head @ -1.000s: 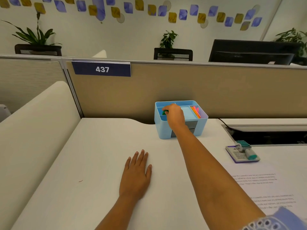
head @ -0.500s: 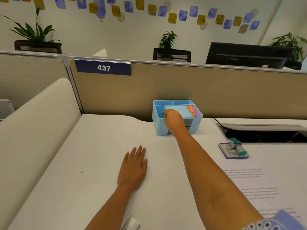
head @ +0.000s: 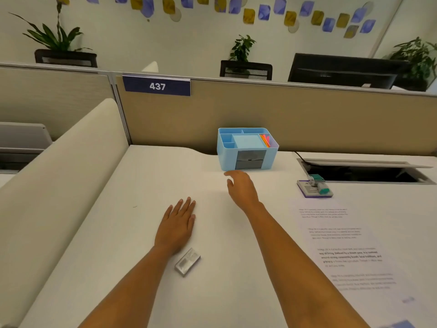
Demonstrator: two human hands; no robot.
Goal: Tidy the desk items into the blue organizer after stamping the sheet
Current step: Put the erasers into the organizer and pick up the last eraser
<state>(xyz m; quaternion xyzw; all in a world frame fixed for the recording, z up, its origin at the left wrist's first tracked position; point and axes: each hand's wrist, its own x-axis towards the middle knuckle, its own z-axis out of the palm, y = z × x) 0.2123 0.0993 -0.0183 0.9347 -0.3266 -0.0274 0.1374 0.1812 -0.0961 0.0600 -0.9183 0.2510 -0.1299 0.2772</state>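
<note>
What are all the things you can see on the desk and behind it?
Organizer: one, blue with grey drawers, at the back of the desk against the partition.
Sticky tabs: a bunch, pink and orange, in the organizer's right compartment.
Note pad: one, light blue, in the organizer's middle.
Stamp pad: one, purple-edged, right of the organizer, with a teal stamp on it.
Printed sheet: one, white, on the right of the desk.
Small box: one, silvery, by the left wrist.
Number sign: one, dark blue, reads 437, on the partition.
Plants: three, green, behind the partition.
Monitor: one, black, back right.
Left hand: flat on the desk.
Right hand: open, empty, just in front of the organizer.
</note>
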